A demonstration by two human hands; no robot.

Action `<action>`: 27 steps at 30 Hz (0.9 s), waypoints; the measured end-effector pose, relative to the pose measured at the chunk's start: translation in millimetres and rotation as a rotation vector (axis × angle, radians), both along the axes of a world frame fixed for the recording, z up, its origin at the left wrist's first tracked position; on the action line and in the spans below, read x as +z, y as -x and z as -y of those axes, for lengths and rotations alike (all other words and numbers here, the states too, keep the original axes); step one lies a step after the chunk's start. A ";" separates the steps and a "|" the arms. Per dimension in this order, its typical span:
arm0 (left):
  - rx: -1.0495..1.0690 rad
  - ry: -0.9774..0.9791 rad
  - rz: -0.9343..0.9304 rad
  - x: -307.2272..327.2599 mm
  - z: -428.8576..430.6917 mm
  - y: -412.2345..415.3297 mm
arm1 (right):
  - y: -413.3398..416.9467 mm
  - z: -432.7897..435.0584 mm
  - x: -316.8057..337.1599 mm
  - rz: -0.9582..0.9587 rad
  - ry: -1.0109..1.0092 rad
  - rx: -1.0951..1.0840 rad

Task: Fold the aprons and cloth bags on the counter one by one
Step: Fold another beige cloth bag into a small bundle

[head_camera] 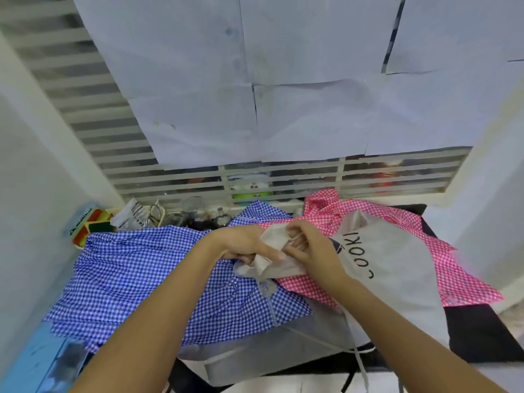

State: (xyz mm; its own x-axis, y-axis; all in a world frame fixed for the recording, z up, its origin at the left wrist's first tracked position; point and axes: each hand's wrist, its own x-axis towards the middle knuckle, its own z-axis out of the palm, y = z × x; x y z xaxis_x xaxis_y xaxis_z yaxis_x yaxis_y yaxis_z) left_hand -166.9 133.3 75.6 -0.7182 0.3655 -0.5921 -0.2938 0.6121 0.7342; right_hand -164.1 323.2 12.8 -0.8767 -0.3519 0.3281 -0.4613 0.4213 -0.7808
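Observation:
A beige apron [391,268] with black lettering lies across the right of the counter, its strap [360,361] hanging over the front edge. My left hand [243,245] and my right hand [309,245] both grip a bunched top corner of this apron at the middle. Under it lie a blue checked apron [136,273] on the left and a pink checked apron [402,219] on the right. A grey cloth [255,347] shows beneath them at the front.
The counter [476,333] has a dark top, bare at the right front. Behind the cloths stand a glass jar [195,207], small clutter and a colourful box [88,225] at the back left. A louvred window [283,180] with paper sheets rises behind. White walls close both sides.

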 end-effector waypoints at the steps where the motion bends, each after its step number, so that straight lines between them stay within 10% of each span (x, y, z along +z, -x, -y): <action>1: -0.058 0.035 -0.030 3.3 -0.3 -2.2 | 0.0 0.0 1.4 -0.056 -0.052 0.019; 10: -0.028 0.719 -0.320 17.0 16.2 -15.8 | -13.8 6.5 55.0 0.007 -0.045 -0.038; 15: 0.548 0.147 -0.623 33.4 23.0 -29.0 | -12.6 -5.6 98.2 0.308 0.158 -0.213; 20: 0.746 -0.940 -0.168 60.5 16.8 -38.8 | -29.0 -33.0 135.4 0.389 -0.195 0.236; 23: 0.460 -0.889 -0.036 74.4 10.7 -51.5 | -25.0 -44.9 117.5 0.077 -0.595 -0.162; 27: 0.372 -0.694 0.023 85.8 -5.0 -70.8 | -15.6 -70.5 77.3 -0.049 -0.452 -0.600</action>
State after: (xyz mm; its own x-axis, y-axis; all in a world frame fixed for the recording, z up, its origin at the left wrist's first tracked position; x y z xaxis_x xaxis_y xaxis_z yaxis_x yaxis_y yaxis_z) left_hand -96.1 138.3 161.5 -0.8560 0.3954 -0.3331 -0.4095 -0.1251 0.9037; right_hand -148.5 393.7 90.1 -0.9486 0.0717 0.3083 -0.0815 0.8858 -0.4568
